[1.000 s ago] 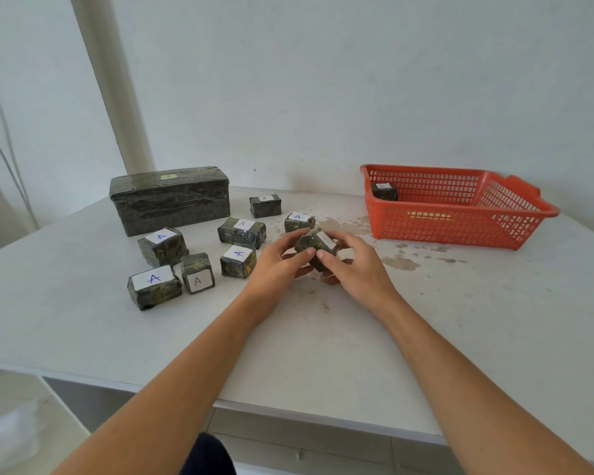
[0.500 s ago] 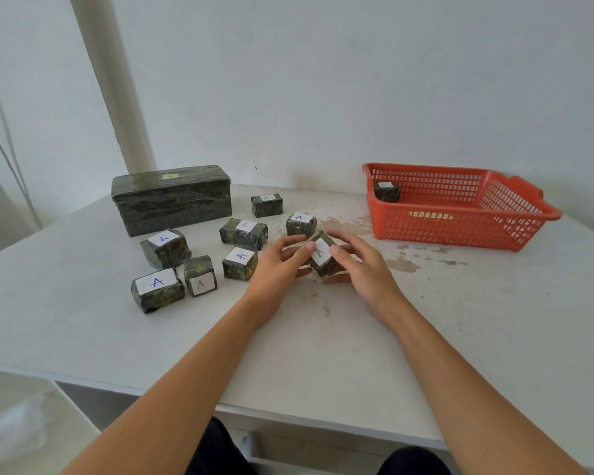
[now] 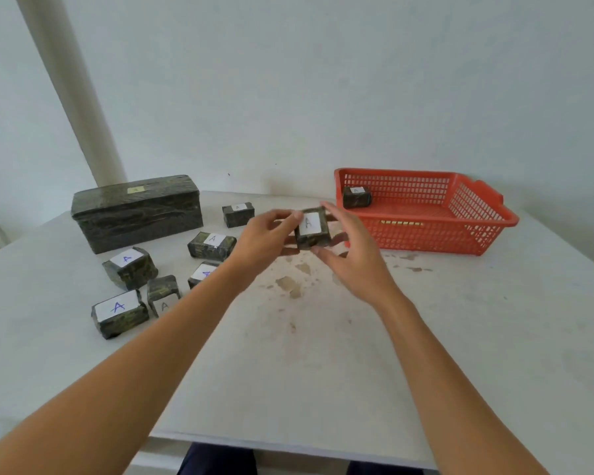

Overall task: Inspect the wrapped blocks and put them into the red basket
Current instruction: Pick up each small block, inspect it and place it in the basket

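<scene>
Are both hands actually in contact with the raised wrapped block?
Touching. The head view shows the left hand pinching the left side of the wrapped block, and the right hand pinching it with fingers over the top and thumb beneath.

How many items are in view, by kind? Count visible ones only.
Small wrapped blocks: 8
Large wrapped block: 1
Red basket: 1
Total: 10

bare table [image 3: 323,354] before the hands, loose blocks [image 3: 119,311] crowding left, red basket [image 3: 426,234] blocking right
</scene>
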